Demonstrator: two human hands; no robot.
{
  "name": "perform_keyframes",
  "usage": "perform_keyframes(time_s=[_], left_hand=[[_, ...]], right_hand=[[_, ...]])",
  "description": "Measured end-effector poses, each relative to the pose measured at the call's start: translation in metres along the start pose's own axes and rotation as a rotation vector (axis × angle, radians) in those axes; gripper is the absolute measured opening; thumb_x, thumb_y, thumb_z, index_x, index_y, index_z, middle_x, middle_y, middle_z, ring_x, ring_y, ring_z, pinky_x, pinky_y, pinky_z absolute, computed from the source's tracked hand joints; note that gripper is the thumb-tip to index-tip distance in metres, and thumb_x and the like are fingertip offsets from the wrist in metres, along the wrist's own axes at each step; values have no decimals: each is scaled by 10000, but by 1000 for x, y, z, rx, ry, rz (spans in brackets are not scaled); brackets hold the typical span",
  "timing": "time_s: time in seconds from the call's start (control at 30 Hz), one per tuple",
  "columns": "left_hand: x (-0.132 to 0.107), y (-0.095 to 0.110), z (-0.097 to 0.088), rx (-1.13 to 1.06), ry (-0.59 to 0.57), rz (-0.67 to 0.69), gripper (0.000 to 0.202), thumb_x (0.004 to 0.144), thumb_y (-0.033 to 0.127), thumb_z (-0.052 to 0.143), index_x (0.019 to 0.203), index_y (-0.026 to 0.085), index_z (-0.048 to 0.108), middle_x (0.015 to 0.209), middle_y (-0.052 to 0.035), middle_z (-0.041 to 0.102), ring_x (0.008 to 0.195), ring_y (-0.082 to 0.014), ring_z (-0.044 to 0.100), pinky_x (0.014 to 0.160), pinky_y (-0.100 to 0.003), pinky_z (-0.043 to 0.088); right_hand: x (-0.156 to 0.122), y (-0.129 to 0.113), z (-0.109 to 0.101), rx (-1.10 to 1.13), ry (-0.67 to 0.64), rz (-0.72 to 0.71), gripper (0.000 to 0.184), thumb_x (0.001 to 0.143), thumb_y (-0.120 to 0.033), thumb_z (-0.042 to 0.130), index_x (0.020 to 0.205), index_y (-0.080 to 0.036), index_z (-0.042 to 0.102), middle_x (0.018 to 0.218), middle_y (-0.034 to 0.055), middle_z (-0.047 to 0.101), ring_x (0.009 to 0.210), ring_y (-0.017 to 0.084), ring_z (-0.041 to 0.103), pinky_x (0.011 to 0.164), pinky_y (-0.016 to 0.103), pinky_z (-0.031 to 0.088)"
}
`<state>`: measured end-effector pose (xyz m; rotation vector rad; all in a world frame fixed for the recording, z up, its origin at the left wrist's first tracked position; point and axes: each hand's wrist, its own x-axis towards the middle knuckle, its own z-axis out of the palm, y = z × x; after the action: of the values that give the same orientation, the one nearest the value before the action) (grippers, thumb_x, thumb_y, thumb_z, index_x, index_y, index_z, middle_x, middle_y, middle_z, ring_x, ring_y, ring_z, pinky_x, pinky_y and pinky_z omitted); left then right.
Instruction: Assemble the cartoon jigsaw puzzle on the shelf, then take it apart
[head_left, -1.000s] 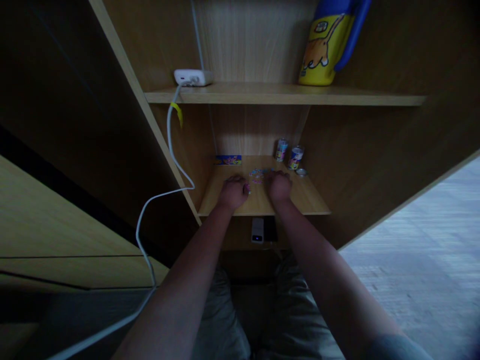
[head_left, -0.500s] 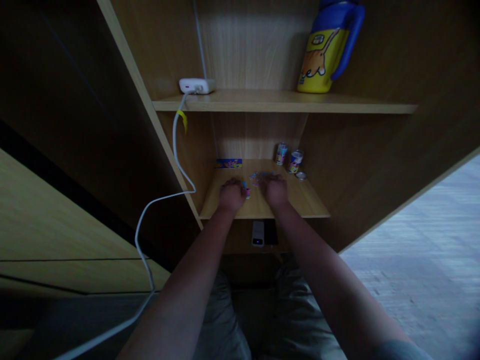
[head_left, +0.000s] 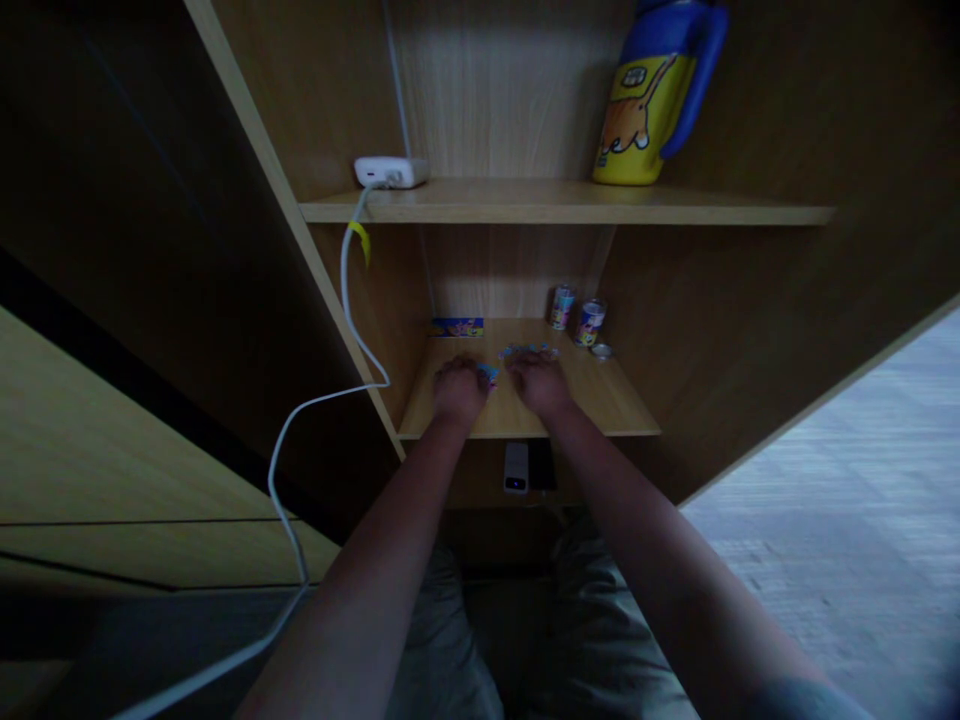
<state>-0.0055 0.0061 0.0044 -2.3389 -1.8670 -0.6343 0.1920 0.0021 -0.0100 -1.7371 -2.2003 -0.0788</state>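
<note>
My left hand (head_left: 459, 388) rests low over the wooden shelf, fingers curled. At its fingertips is a small cluster of blue and pink flat pieces (head_left: 489, 374), which look like jigsaw pieces. To the right, my right hand (head_left: 543, 384) has its fingers bent together, its fingertips pointing toward that cluster. Anything between the fingers of either hand is too small or hidden to make out. Just beyond the right hand lie more loose colourful pieces (head_left: 514, 350), partly covered by it. A blue printed strip (head_left: 457, 327) lies at the back left.
Two small printed cans, one at the back (head_left: 562, 307) and one nearer (head_left: 590, 323), stand at right beside a round lid (head_left: 601, 351). Above are a white charger (head_left: 390, 172) with a hanging cable (head_left: 330, 395) and a blue-yellow bottle (head_left: 637, 120). A pale device (head_left: 516, 468) sits below.
My right hand has moved a little left, away from the loose pieces and closer to the cluster. My left hand has shifted slightly left, showing more of the blue in the cluster.
</note>
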Motion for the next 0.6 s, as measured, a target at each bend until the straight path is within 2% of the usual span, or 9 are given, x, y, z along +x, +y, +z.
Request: perform_keyframes(time_s=[0.17,0.27,0.37,0.43,0.53,0.6], left_hand=[[4,-4,4,-128,-71,186,255,1079,356,620,1040,201,818,1164,-118,815,1055,-274,750,1009,-390,583],[7,-10,9,-265,-89,321,155,1041,318,694,1002,231,816,1128,-79,819,1081,-256,749,1034,-377,589],[9,-13,13,-318,-75,378,96,1014,289,732,1015,235,812,1151,-74,820,1146,-258,738,1089,-382,574],[9,-12,14,-286,-63,355,143,1027,294,711,1095,217,811,1208,-97,816,1195,-275,728,1131,-397,553],[8,-8,13,-169,-44,223,277,1076,305,616,1237,157,785,1286,-157,794,1229,-313,716,1149,-432,533],[7,-6,11,-101,-45,140,323,1099,323,565,1262,138,774,1306,-178,781,1237,-333,708,1125,-445,536]], right_hand=[[-2,-3,4,-75,74,221,463,1050,-253,508,1439,-150,737,1559,225,658,1387,411,565,1103,527,474],[-3,-5,3,-62,96,191,484,1072,-274,479,1487,-155,697,1551,219,654,1380,405,558,1104,525,476],[-3,-5,2,-35,89,116,475,1095,-311,459,1479,-168,700,1533,201,662,1393,386,546,1147,534,448],[-2,-5,2,-21,76,99,456,1093,-331,475,1447,-175,719,1548,199,650,1419,384,528,1165,546,430],[-2,-5,4,-4,74,99,455,1081,-354,511,1450,-179,713,1568,196,639,1447,390,510,1188,566,407],[-2,-3,5,11,77,91,463,1070,-361,530,1454,-169,702,1580,197,631,1464,393,502,1206,575,391]])
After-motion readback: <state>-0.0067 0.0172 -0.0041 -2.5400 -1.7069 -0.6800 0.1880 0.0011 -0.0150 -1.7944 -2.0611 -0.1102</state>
